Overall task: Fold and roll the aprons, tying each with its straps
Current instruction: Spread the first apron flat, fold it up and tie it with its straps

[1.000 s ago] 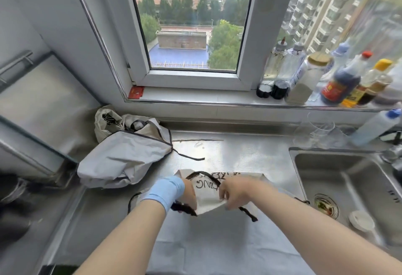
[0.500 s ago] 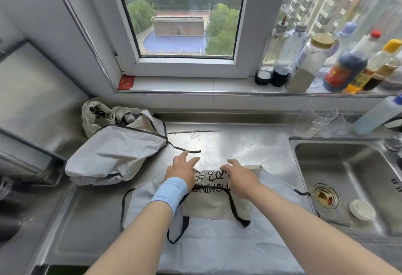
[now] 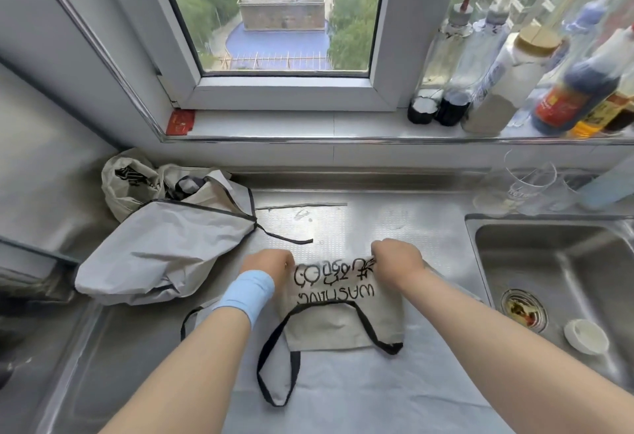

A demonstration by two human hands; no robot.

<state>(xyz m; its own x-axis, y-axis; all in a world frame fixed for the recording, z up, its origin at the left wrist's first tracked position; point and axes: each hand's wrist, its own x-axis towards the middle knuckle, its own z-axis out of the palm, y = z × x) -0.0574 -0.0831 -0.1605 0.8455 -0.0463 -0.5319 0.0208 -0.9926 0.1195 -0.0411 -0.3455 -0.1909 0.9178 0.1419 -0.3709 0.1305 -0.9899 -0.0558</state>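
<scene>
My left fingers (image 3: 286,263) curl onto the far left corner of the apron (image 3: 343,317), their tips hidden under my hand, so I cannot tell how tightly they close. The apron lies flat on the steel surface (image 3: 377,224) before me, its folded bib's long axis running left to right, print upside down to me. A black strap (image 3: 274,358) loops toward me. My right fingers (image 3: 380,250) pinch the far right corner.

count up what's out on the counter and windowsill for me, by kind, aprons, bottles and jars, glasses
Aprons: 2 (printed apron under both hands, grey apron heaped at left)
Bottles and jars on the sill: at least 7; the right end is blurred
Glasses: 2
Total: at least 11
</scene>
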